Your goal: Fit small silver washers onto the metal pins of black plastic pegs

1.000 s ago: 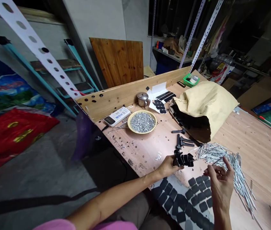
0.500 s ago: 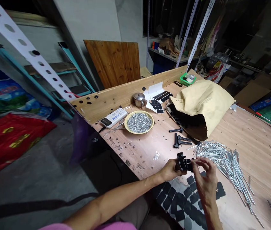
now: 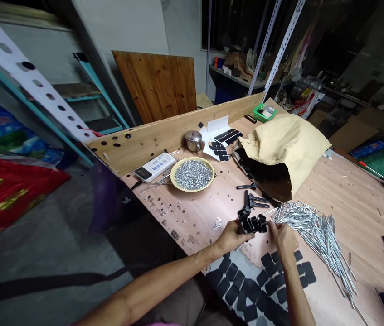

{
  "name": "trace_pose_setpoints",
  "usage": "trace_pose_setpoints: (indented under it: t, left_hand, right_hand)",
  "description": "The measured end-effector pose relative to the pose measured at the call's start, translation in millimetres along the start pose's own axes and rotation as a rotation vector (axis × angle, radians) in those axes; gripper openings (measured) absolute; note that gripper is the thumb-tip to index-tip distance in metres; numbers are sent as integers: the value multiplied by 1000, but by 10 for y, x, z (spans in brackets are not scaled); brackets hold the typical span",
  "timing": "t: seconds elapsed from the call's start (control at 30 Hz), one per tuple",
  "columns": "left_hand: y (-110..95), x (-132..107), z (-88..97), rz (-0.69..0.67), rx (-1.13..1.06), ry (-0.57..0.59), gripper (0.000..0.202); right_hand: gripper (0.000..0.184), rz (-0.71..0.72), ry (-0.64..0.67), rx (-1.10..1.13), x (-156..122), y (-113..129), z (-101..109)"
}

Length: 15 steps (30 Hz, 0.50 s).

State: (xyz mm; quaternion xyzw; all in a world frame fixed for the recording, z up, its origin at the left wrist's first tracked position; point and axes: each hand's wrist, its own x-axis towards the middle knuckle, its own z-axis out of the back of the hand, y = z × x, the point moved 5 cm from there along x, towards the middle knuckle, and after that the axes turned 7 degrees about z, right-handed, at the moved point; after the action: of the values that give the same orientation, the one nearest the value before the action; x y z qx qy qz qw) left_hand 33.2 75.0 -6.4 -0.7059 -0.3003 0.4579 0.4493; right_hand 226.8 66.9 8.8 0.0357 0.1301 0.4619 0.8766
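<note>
Black plastic parts (image 3: pixel 251 225) are grasped by the left hand (image 3: pixel 230 239) and pinched by the right hand (image 3: pixel 282 239) above black pads (image 3: pixel 251 283), and print on a white box (image 3: pixel 151 167) is too small to be read.

Matte black plastic clips (image 3: pixel 251 224), shiny silver steel rods (image 3: pixel 314 237), yellow-rimmed plate (image 3: pixel 192 189) of silver washers (image 3: pixel 192 174), tan kraft-paper bag (image 3: pixel 287 149), black rounded pads (image 3: pixel 232 269) on white backing, red tarp (image 3: pixel 8 194) with gold print

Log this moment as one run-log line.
left hand: holds black plastic parts | right hand: touching them | nearby: metal rods, black pads
</note>
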Motion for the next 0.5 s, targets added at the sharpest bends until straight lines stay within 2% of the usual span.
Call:
trace_pose_setpoints:
  t: [0.1,0.23,0.37,0.5]
  left_hand:
    - [-3,-8,-14,-1,-4,53,8]
    - [19,-31,-19,97,-31,87,9]
    - [21,-68,-94,95,-87,98,12]
    - [45,-83,-151,49,-92,114,9]
  right_hand:
    - [29,-36,22,-58,36,31,-41]
    - [24,-49,40,-116,3,-48,19]
    - [33,-29,19,-145,-37,-83,74]
    - [42,-2,-90,-143,-10,2,103]
